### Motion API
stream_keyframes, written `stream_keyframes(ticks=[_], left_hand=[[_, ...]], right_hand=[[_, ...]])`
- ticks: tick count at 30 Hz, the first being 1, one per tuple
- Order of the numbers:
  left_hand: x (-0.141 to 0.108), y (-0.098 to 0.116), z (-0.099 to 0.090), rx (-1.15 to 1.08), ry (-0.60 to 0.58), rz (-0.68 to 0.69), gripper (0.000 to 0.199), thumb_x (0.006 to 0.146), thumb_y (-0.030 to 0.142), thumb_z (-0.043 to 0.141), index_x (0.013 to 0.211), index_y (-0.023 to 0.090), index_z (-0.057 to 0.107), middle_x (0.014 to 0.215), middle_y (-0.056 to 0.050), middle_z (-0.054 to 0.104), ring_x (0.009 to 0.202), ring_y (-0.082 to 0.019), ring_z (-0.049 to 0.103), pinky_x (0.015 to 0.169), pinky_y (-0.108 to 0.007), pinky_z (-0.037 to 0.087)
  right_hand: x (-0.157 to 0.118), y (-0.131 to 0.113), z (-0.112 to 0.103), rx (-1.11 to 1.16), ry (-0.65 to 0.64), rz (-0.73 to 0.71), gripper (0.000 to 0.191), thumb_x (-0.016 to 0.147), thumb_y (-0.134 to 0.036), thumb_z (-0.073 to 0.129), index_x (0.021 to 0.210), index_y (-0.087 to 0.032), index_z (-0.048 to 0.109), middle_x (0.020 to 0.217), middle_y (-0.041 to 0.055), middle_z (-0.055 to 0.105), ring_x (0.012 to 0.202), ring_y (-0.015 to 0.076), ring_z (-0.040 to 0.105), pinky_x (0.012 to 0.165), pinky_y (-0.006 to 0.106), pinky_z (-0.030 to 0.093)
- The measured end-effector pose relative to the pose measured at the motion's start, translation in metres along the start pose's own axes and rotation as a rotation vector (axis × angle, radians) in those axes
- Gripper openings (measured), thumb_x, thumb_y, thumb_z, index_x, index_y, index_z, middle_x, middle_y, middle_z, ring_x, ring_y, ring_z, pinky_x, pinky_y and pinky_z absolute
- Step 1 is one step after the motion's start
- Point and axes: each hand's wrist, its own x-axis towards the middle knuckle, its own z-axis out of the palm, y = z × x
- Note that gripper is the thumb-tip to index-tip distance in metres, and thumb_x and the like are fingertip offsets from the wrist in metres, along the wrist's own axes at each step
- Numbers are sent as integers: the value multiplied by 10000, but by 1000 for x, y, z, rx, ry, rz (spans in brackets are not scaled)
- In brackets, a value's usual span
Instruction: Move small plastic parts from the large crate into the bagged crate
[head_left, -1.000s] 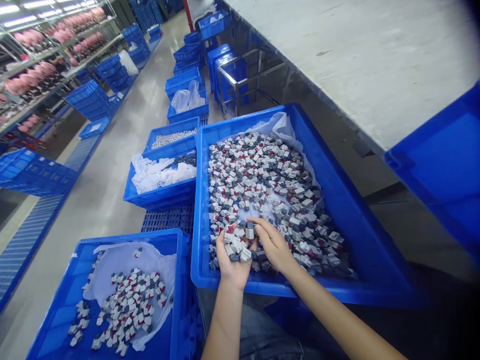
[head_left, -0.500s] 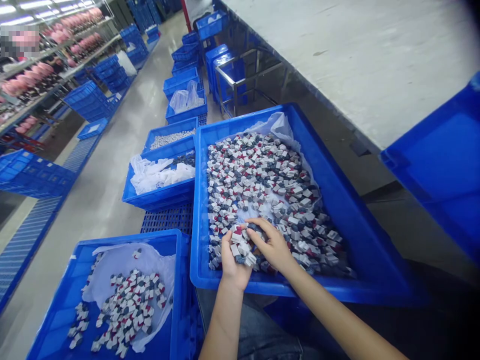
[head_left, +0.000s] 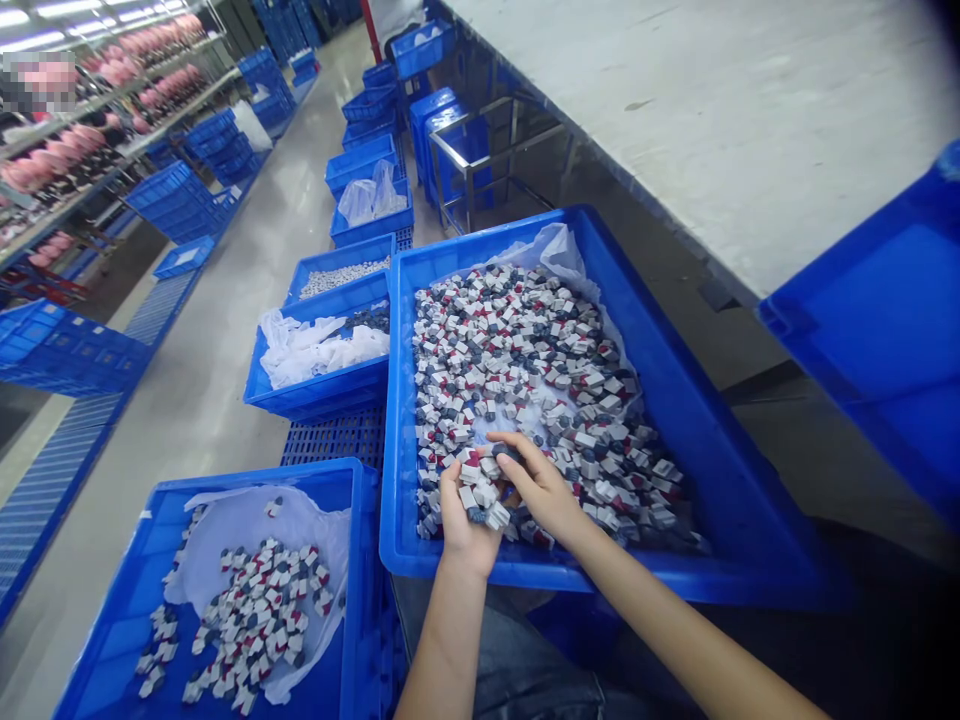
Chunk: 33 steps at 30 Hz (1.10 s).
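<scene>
Above the near end of a large blue bin [head_left: 660,400], my left hand [head_left: 469,535] is cupped around several small white, dark grey and red plastic parts [head_left: 480,490]. My right hand [head_left: 540,490] is beside it, thumb and fingers closed on a dark grey and white plastic part [head_left: 508,455] at the edge of the handful. Beneath both hands lies a heap of the same plastic parts [head_left: 517,340] on a clear plastic liner [head_left: 564,252]. The palm of my left hand is mostly hidden by the parts.
A lower blue bin [head_left: 247,478] at the left holds similar parts on a plastic sheet [head_left: 217,560]. Farther up, a blue crate [head_left: 322,390] contains white bags. A white tabletop [head_left: 720,110] spans the upper right, and a blue container [head_left: 885,330] stands at the right edge.
My right fingers have shifted slightly on the dark grey and white part at the edge of the handful. Both hands stay almost in place over the large bin.
</scene>
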Motion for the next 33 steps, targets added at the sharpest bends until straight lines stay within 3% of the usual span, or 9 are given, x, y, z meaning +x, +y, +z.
stream_keyframes(ticks=[4, 8, 10, 14, 18, 24, 33], left_hand=[[-3, 4, -2, -67, -2, 17, 254, 739, 367, 484, 851, 182, 617, 849, -38, 646, 806, -175, 603, 748, -333, 481], [-6, 8, -4, -135, 11, 114, 243, 755, 374, 468, 840, 213, 630, 887, -30, 651, 888, -183, 585, 820, -362, 457], [-6, 10, -6, -166, 33, 183, 243, 767, 369, 446, 821, 228, 636, 907, -17, 652, 915, -177, 577, 836, -356, 450], [-4, 12, -8, -203, 97, 301, 256, 781, 354, 401, 784, 255, 638, 923, 14, 651, 949, -160, 564, 849, -335, 447], [-1, 12, -8, -198, 130, 331, 262, 780, 353, 391, 779, 256, 635, 925, 19, 650, 942, -161, 568, 840, -334, 453], [-1, 10, -6, -168, 166, 357, 243, 766, 362, 417, 826, 249, 624, 887, 8, 652, 858, -177, 599, 763, -330, 481], [-1, 11, -7, -197, 136, 340, 251, 769, 363, 410, 848, 241, 615, 917, -6, 644, 860, -174, 597, 783, -330, 471]], right_hand=[[1, 2, -2, -12, 92, 5, 304, 835, -386, 380, 1088, -233, 450, 1098, 58, 517, 988, 189, 499, 821, 333, 423], [0, 2, -8, -87, 183, 52, 284, 848, -428, 337, 752, -199, 475, 682, 4, 488, 654, 145, 481, 608, 263, 387], [-2, 0, -9, -126, 111, 67, 374, 842, -453, 339, 585, -194, 420, 524, -28, 376, 511, 116, 388, 503, 243, 314], [-5, -1, -1, -165, -186, 59, 455, 757, -485, 486, 448, -182, 348, 425, -49, 313, 431, 84, 311, 430, 225, 214], [-6, -2, 4, -138, -403, 32, 402, 779, -430, 468, 479, -179, 374, 426, -58, 320, 427, 78, 311, 422, 210, 205], [-7, -11, 0, -56, -514, -23, 122, 722, -222, 492, 631, -190, 418, 556, -58, 398, 521, 83, 376, 495, 196, 305], [-9, -11, 0, -164, -472, -62, 50, 725, -154, 443, 728, -204, 449, 558, -59, 436, 523, 97, 426, 493, 202, 323]])
